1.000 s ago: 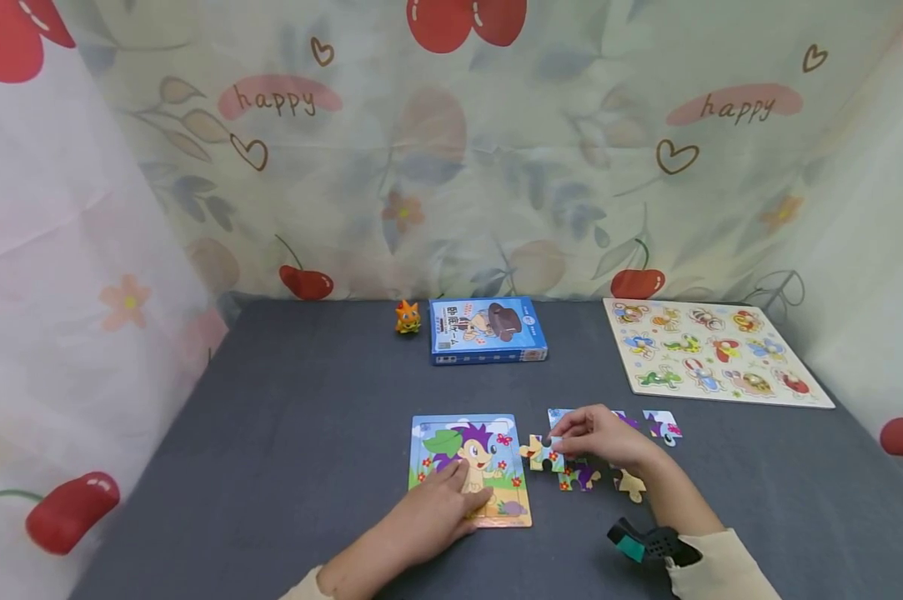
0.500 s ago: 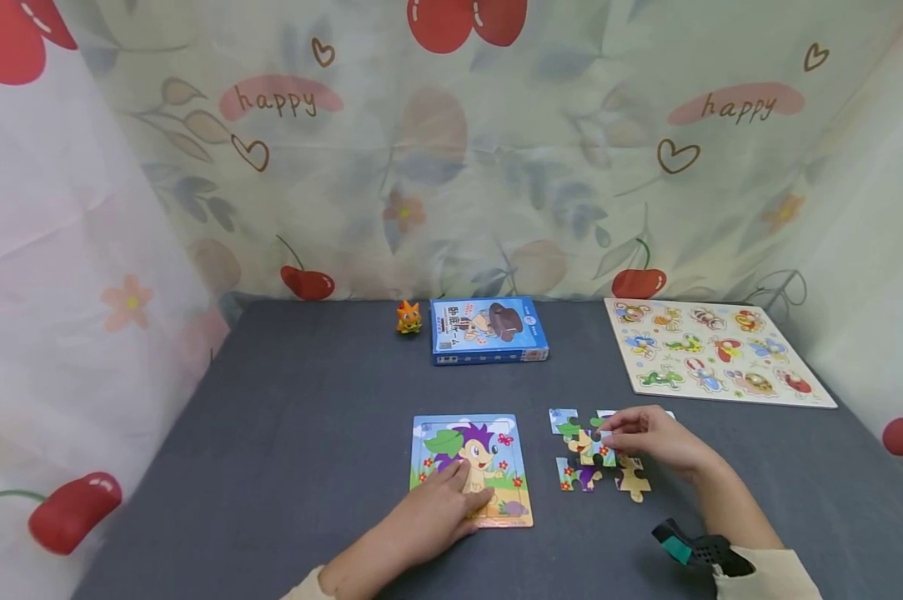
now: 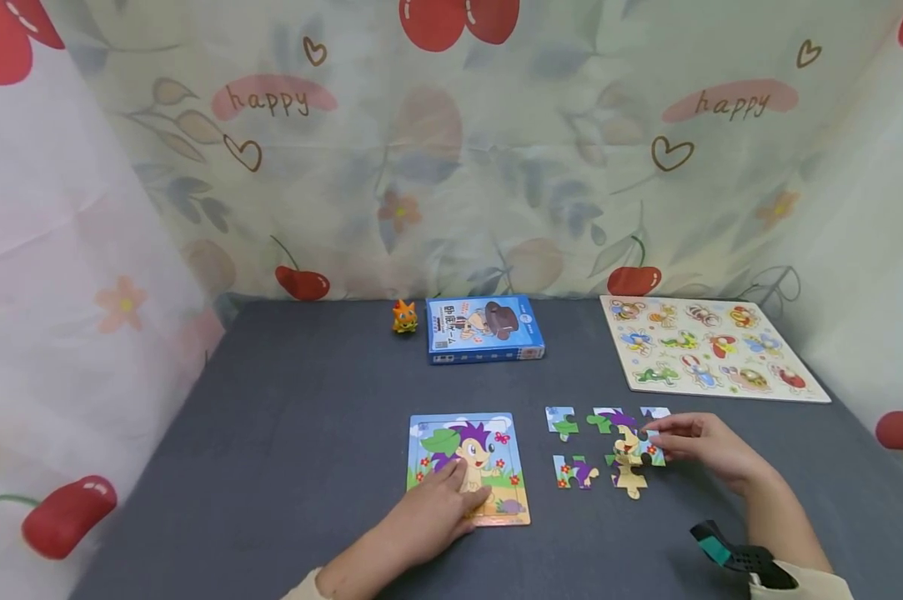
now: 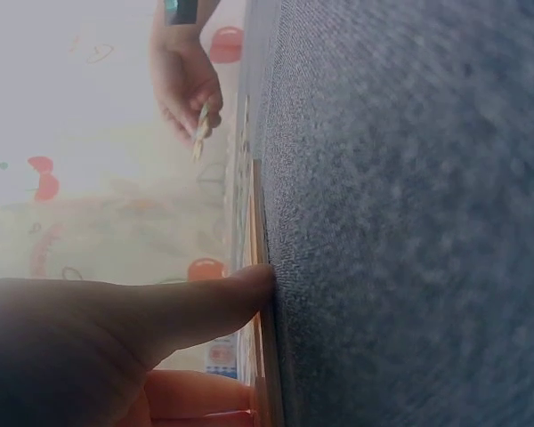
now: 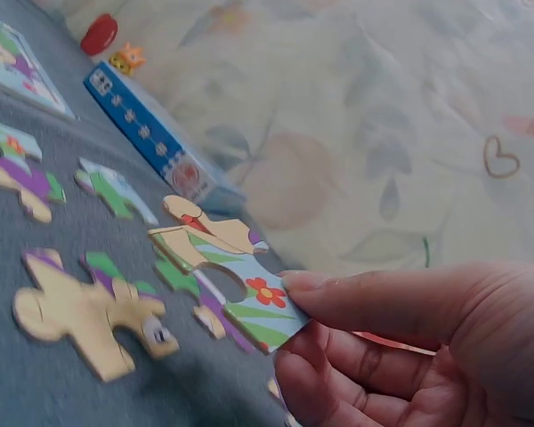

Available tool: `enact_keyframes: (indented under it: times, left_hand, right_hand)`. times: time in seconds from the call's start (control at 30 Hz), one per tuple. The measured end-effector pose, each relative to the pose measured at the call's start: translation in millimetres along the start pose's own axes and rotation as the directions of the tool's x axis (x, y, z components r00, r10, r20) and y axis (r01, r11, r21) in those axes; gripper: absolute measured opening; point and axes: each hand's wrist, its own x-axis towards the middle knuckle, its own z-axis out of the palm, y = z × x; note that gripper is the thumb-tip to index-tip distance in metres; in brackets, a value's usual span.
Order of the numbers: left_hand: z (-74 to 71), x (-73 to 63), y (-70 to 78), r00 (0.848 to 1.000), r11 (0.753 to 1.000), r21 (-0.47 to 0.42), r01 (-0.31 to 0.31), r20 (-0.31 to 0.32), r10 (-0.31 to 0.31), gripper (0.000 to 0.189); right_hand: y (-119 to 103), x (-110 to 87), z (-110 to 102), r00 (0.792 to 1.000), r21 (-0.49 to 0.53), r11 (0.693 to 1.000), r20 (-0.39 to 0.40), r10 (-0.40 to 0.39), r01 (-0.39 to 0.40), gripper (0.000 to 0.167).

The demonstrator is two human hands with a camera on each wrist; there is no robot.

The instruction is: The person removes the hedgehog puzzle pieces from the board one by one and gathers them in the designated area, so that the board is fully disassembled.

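- A small orange spiky figurine (image 3: 404, 317) stands near the far edge of the dark grey tabletop (image 3: 286, 425).
- The left hand (image 3: 438, 510) lies over the square picture board, its grip not closed: fingers extended on the surface, thumb against the near edge.
- That square picture board (image 3: 484, 454), showing a purple-haired beige animal holding a green leaf, lies flat.
- Behind it, apart, lies a blue rectangular box (image 3: 485, 330).
- Loose to the board's right lie a blue-and-green jigsaw piece (image 3: 561, 421), a purple jigsaw piece with red flowers (image 3: 575, 472) and a beige knobbed jigsaw piece (image 3: 629, 481).
- A flat jigsaw piece with a red flower (image 5: 265, 291) is raised above the others.
- The right hand (image 3: 709, 442) has its grip closed on that piece's edge, thumb against fingertips.
- Beyond lies a white board of colourful insects (image 3: 714, 346).
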Motion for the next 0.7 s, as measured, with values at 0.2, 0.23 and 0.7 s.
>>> enact_keyframes:
  times: [0.2,0.23,0.7]
  left_hand:
    - [-1.7,-1.3,0.4,1.000,1.000,-0.010,0.010,0.003,-0.010,0.038]
    - [-2.2,-1.3,0.3,1.000,1.000,-0.011,0.011,0.004,-0.011,0.039]
    - [0.6,-0.4,-0.7,1.000,1.000,0.007,-0.012,-0.014,0.012,0.038]
  right_hand:
    - [10,-8.7,-7,1.000,-0.035,0.999,-0.015,0.028,-0.028,0.051]
    - [11,-10.2,-8,0.999,-0.040,0.999,-0.015,0.032,-0.032,0.051]
    - [36,-20.0,-31,0.993,-0.015,0.993,-0.004,0.115,-0.115,0.042]
